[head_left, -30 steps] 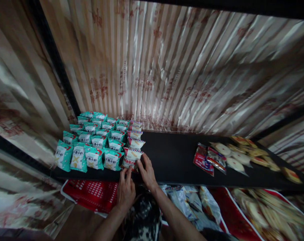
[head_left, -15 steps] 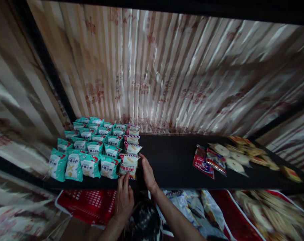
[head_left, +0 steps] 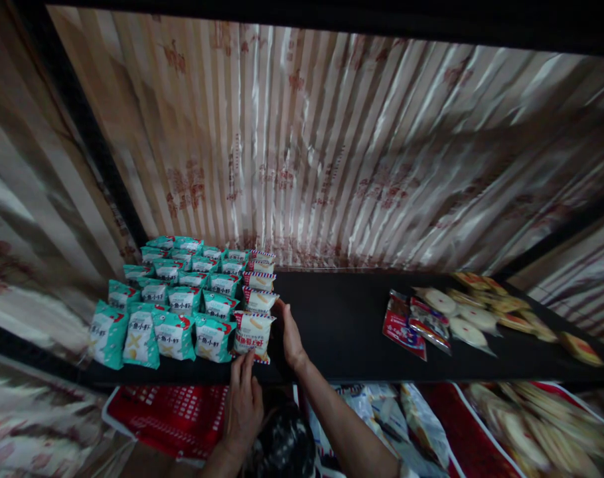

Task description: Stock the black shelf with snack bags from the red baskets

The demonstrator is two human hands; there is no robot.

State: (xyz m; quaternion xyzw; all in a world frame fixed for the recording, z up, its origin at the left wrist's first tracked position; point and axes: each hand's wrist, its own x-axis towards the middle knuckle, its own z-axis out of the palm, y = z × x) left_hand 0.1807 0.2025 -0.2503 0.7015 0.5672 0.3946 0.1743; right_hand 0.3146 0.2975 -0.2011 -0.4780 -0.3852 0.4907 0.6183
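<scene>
On the black shelf [head_left: 332, 325], a white snack bag [head_left: 253, 335] with red print stands upright at the front of a column of similar bags. My left hand [head_left: 245, 398] is at its lower front edge, fingers stretched upward and touching or almost touching it. Along the right side of that column, my right hand [head_left: 291, 335] is held upright with its fingers extended, close beside the bags. Neither hand is wrapped round anything. Rows of teal snack bags [head_left: 213, 338] stand directly left of the white ones.
Flat red-and-blue packets [head_left: 404, 324], round white packs [head_left: 468, 332] and yellow packs [head_left: 581, 347] lie toward the right of the shelf. Below are a red basket [head_left: 177, 411] and bins of packaged goods. A black post [head_left: 90, 126] stands at left; a foil-like striped sheet [head_left: 302, 146] hangs behind.
The view has shifted slightly, so the bags sit a little lower and further left. My left hand has slipped slightly down the front bag; my right hand stays beside the column.
</scene>
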